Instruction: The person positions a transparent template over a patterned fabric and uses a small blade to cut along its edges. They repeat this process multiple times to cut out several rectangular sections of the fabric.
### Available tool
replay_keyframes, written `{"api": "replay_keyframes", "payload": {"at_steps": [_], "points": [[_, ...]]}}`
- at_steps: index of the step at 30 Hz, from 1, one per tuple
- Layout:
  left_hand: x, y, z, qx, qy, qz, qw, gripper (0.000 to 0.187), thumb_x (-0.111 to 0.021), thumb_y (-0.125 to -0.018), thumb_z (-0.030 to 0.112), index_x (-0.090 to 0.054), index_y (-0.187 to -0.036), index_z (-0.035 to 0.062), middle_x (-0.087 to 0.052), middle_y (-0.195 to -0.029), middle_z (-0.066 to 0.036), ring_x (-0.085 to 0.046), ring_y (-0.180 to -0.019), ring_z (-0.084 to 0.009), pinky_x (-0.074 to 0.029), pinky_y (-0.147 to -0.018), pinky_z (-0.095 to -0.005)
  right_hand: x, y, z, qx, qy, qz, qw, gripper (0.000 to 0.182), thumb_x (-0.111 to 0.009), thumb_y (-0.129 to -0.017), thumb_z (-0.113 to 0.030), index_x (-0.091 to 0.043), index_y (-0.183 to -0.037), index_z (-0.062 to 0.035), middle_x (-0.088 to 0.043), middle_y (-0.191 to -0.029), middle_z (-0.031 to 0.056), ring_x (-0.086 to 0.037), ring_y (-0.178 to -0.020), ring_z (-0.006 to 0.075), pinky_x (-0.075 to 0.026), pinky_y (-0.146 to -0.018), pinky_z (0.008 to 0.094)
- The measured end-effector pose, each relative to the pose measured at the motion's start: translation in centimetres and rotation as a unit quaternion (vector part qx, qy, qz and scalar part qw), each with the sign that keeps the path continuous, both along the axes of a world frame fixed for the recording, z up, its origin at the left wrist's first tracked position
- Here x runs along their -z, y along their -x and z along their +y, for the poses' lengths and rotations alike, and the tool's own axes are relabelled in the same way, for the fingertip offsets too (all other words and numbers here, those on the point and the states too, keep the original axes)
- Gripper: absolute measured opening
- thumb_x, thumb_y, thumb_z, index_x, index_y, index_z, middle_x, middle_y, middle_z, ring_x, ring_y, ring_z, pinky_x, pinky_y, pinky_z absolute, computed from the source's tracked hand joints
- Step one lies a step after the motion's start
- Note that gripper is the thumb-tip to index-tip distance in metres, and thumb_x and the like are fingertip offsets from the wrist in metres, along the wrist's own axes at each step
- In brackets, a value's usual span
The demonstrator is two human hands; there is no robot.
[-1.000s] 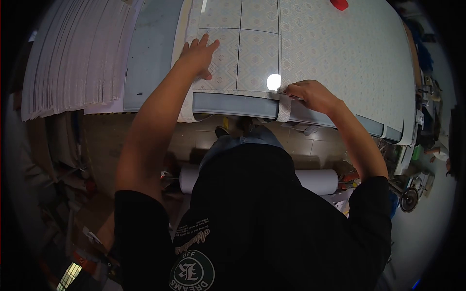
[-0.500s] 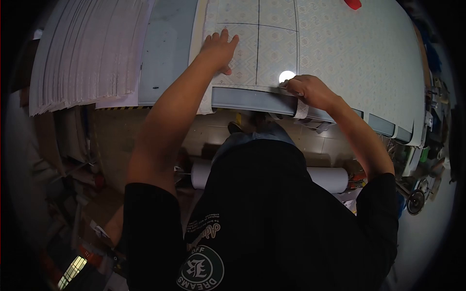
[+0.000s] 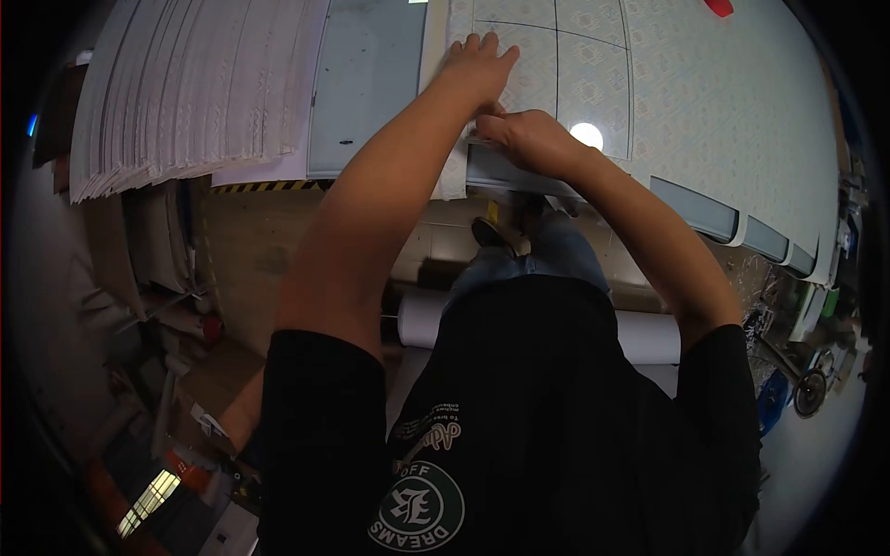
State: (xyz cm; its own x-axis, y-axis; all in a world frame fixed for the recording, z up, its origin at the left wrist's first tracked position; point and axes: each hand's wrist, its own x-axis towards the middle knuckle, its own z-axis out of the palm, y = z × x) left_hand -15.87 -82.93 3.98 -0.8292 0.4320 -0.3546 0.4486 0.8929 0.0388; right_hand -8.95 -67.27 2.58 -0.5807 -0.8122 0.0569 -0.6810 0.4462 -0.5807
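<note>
A pale patterned sheet [image 3: 593, 83] with dark ruled lines lies over the worktable. My left hand [image 3: 482, 72] rests flat on it near its left border, fingers spread. Close below, my right hand [image 3: 533, 139] is closed at the sheet's front edge, its fingertips by my left thumb. Whatever those fingers pinch is hidden. A strip of the sheet [image 3: 453, 181] hangs over the table's front edge, just left of my right hand.
A thick stack of white sheets [image 3: 190, 93] stands at the left, beside a bare grey strip of tabletop [image 3: 366, 83]. Further strips [image 3: 741, 229] hang at the right edge. A white roll [image 3: 644, 336] lies below the table. Something red [image 3: 718, 7] is at the far edge.
My right hand has moved left along the sheet's front edge, up to my left hand. The hanging strip formerly by my right hand no longer shows there. The view has shifted left.
</note>
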Motion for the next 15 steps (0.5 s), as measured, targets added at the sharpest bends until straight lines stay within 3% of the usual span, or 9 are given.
{"api": "replay_keyframes", "payload": {"at_steps": [3, 9, 15], "points": [[-0.1, 0.3, 0.0, 0.001, -0.008, 0.02, 1.0, 0.119, -0.097, -0.061, 0.039, -0.035, -0.161, 0.0204, -0.029, -0.165, -0.022, -0.035, -0.145, -0.045, -0.034, -0.118, -0.0516, 0.0, 0.2, -0.1, 0.006, 0.036, 0.018, 0.999, 0.013, -0.064, -0.093, -0.014, -0.054, -0.1, -0.0105, -0.066, -0.084, 0.0169, -0.067, -0.075, 0.0413, -0.053, -0.064, 0.0494], [-0.7, 0.3, 0.0, 0.0, -0.002, 0.013, 1.0, 0.119, -0.097, -0.059, 0.04, -0.037, -0.159, 0.0167, -0.033, -0.162, -0.023, -0.038, -0.143, -0.0427, -0.034, -0.118, -0.0498, 0.0, -0.1, 0.0, 0.031, -0.005, -0.042, 0.999, 0.011, -0.062, -0.095, -0.014, -0.054, -0.103, -0.0119, -0.067, -0.086, 0.0167, -0.067, -0.073, 0.0408, -0.053, -0.063, 0.0489], [-1.0, 0.5, 0.2, 0.057, 0.0, 0.041, 0.998, 0.115, -0.097, -0.057, 0.045, -0.044, -0.151, 0.006, -0.046, -0.148, -0.024, -0.044, -0.137, -0.0398, -0.038, -0.114, -0.0479, 0.7, -1.3, 0.5, 0.058, 0.016, -0.089, 0.994, 0.017, -0.063, -0.093, -0.012, -0.055, -0.108, -0.0115, -0.068, -0.09, 0.0166, -0.069, -0.079, 0.04, -0.054, -0.067, 0.0465]]}}
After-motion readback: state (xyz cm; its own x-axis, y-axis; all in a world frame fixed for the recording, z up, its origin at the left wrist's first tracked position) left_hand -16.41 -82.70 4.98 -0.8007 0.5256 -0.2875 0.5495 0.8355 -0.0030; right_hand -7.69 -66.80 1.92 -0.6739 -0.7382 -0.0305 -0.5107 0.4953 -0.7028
